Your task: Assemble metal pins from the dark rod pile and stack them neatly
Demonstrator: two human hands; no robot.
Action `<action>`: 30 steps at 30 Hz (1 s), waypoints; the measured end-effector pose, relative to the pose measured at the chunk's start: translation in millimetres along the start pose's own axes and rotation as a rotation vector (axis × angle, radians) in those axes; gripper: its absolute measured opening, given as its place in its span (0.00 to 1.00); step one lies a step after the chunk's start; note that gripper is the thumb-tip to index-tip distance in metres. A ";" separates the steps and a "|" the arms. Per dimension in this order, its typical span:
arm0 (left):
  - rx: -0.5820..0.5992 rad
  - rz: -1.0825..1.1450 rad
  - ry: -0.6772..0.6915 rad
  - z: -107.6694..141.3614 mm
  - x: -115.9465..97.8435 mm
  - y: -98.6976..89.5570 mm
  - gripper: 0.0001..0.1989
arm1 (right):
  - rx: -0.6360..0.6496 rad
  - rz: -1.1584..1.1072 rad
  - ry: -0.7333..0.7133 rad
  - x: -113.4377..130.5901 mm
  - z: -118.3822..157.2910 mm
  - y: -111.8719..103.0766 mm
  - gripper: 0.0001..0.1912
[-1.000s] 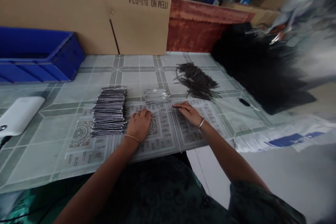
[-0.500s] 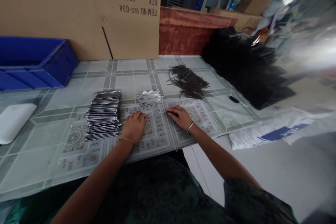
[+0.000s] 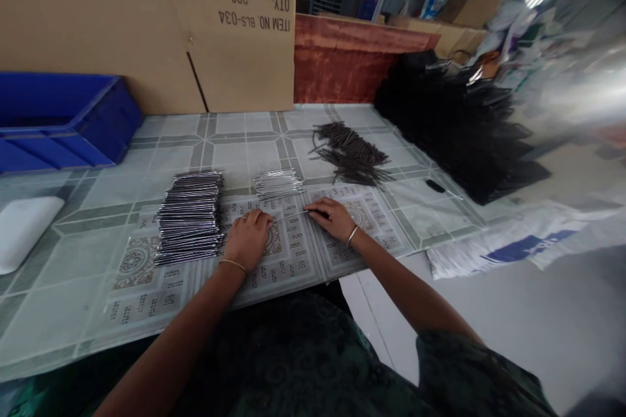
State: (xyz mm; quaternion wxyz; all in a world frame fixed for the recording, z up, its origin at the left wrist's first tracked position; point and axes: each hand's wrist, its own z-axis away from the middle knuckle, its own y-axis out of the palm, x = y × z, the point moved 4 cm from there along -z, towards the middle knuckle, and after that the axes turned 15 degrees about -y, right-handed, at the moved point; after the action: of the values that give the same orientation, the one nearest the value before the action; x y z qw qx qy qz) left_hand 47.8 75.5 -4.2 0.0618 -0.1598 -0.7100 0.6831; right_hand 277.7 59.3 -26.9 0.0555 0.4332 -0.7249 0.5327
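A thin silvery rod (image 3: 288, 214) spans the gap between my two hands, just above the patterned tablecloth. My left hand (image 3: 248, 238) has its fingers closed on the rod's left end. At the right end, my right hand (image 3: 332, 218) pinches it between thumb and fingers. Beyond them lies a small pile of bare silvery rods (image 3: 278, 184). Left of my left hand is a larger stack of dark, striped rods (image 3: 190, 218). Farther back to the right sits a heap of thin dark pieces (image 3: 355, 151).
A blue bin (image 3: 102, 124) stands at the back left, with a white object (image 3: 27, 228) in front of it. A large cardboard sheet (image 3: 235, 71) rises behind the table. To the right are a black pile (image 3: 454, 124) and a small black-handled tool (image 3: 435, 186).
The view has shifted slightly. Both hands keep nearly the same pose around the rod, and the piles look the same.
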 end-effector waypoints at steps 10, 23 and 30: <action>-0.010 0.533 -0.099 5.5 -1.5 -4.8 0.11 | 0.190 0.099 -0.133 37.5 -29.6 17.0 0.14; -0.397 0.798 -0.319 46.6 74.1 -54.8 0.30 | 0.036 -0.030 -0.197 116.8 -131.4 70.5 0.04; -0.414 0.784 -0.568 38.8 161.2 -24.8 0.37 | 0.168 0.150 -0.161 157.4 -204.1 139.6 0.10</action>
State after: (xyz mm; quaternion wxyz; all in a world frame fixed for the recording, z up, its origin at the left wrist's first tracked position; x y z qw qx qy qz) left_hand -119.4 88.5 -3.0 -0.4261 -0.2306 -0.7059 0.5167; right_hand 6.6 145.2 44.2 -0.0793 0.4221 -0.7104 0.5576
